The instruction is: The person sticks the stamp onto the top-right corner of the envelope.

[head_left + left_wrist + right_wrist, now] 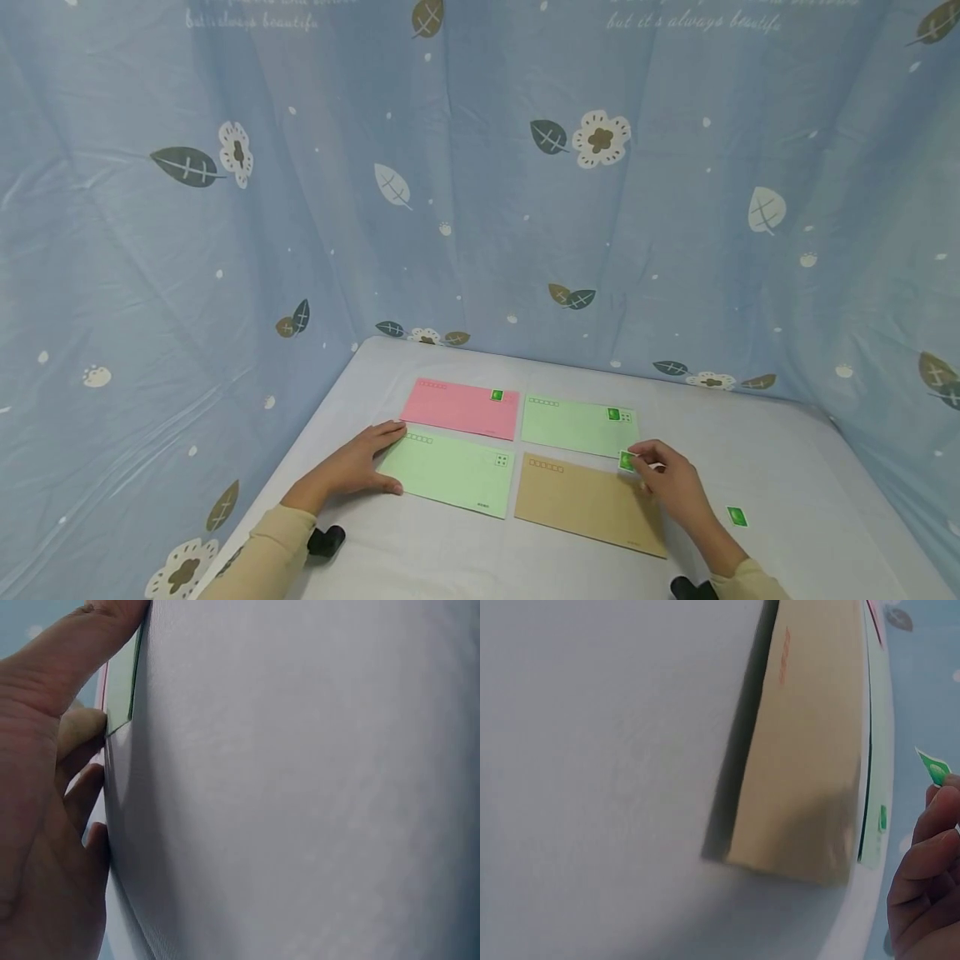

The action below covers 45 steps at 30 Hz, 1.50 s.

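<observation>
My right hand (670,481) pinches a small green stamp (626,461) between thumb and fingertips, over the upper right corner of the brown envelope (585,504). In the right wrist view the stamp (934,766) sticks out from the fingertips, its white border showing. My left hand (360,464) rests with spread fingers at the left end of the near green envelope (450,473), thumb by its lower left corner. The left wrist view shows the thumb (75,645) beside a sliver of that envelope (121,690).
Behind lie a pink envelope (457,410) and another green envelope (570,427), each bearing a green stamp at its upper right. A loose stamp (737,517) lies right of my right hand on the white tablecloth (787,467). A blue patterned curtain (480,208) hangs behind.
</observation>
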{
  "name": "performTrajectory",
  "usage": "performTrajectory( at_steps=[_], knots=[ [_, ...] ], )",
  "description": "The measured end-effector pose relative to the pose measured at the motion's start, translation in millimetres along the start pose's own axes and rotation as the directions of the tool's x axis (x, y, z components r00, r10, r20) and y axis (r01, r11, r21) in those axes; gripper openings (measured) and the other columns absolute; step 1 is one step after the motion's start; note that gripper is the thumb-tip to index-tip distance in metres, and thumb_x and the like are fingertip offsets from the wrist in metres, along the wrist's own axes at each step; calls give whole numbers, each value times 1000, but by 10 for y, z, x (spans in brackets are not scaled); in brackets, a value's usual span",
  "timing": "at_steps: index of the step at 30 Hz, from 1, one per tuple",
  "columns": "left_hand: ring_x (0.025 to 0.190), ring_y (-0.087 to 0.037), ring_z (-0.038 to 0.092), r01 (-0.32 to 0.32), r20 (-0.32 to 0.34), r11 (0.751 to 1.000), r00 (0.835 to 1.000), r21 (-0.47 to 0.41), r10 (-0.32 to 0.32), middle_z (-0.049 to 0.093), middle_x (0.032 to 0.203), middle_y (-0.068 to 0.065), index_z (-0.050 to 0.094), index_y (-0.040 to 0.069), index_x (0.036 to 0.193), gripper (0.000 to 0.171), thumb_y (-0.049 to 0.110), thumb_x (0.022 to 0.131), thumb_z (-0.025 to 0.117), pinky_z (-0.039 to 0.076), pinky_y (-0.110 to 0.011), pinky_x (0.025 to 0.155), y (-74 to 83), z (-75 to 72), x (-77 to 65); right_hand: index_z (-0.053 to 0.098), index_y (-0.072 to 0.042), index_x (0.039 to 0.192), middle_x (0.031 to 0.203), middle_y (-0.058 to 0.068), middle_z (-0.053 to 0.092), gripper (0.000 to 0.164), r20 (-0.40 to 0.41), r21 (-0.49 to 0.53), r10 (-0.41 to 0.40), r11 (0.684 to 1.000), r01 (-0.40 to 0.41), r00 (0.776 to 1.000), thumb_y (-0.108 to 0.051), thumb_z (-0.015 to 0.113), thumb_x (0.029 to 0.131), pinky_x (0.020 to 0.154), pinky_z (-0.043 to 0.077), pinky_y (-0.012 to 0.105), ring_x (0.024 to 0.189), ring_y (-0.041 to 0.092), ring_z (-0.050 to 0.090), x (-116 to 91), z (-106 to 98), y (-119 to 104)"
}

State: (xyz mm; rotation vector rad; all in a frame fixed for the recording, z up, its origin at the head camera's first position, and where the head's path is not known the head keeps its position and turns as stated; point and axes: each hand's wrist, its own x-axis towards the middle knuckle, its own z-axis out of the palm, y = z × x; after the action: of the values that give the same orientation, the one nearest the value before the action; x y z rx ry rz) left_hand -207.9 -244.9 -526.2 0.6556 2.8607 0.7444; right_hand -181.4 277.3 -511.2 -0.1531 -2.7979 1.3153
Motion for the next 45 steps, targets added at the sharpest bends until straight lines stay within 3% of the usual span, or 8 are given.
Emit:
performTrajectory(
  at_steps=[21, 28, 34, 40, 45],
  knots=[
    [135, -31, 28, -24, -31, 999, 999, 26, 25, 32, 148, -5, 37, 11, 143, 110, 69, 56, 72, 34, -50, 104, -9, 24, 1, 61, -15, 104, 93, 6, 58, 17, 23, 71, -25, 997, 24, 999, -25, 63, 90, 48, 47, 27, 63, 20, 56, 17, 213, -245],
    [137, -29, 25, 3, -8, 1000, 1000, -5, -3, 30, 149, -2, 35, 15, 145, 108, 65, 58, 74, 31, -50, 106, 9, 7, -2, 62, -14, 103, 91, 6, 58, 16, 35, 99, -45, 994, 42, 998, -23, 63, 89, 48, 46, 27, 61, 20, 55, 30, 273, -307],
    [137, -30, 24, -11, 3, 1000, 1000, -29, 11, 29, 150, -2, 35, 15, 145, 107, 64, 59, 74, 31, -51, 105, 8, -1, -15, 62, -15, 102, 89, 5, 58, 14, 40, 114, -59, 992, 54, 997, -21, 63, 90, 48, 46, 28, 61, 23, 56, 29, 320, -382],
    [137, -29, 25, -1, -2, 1000, 1000, -6, 1, 30, 149, -2, 35, 15, 144, 107, 65, 59, 73, 31, -50, 106, 6, 2, -12, 62, -15, 102, 89, 6, 58, 13, 46, 120, -80, 990, 75, 996, -20, 62, 90, 48, 46, 28, 60, 26, 57, 34, 390, -485],
    [137, -30, 24, 15, -3, 1000, 1000, -2, -15, 30, 149, -2, 36, 15, 144, 106, 64, 58, 74, 30, -51, 106, 29, -3, -10, 62, -17, 102, 89, 4, 58, 13, 56, 118, -88, 990, 81, 995, -21, 63, 90, 48, 46, 27, 59, 22, 56, 54, 458, -537]
  ],
)
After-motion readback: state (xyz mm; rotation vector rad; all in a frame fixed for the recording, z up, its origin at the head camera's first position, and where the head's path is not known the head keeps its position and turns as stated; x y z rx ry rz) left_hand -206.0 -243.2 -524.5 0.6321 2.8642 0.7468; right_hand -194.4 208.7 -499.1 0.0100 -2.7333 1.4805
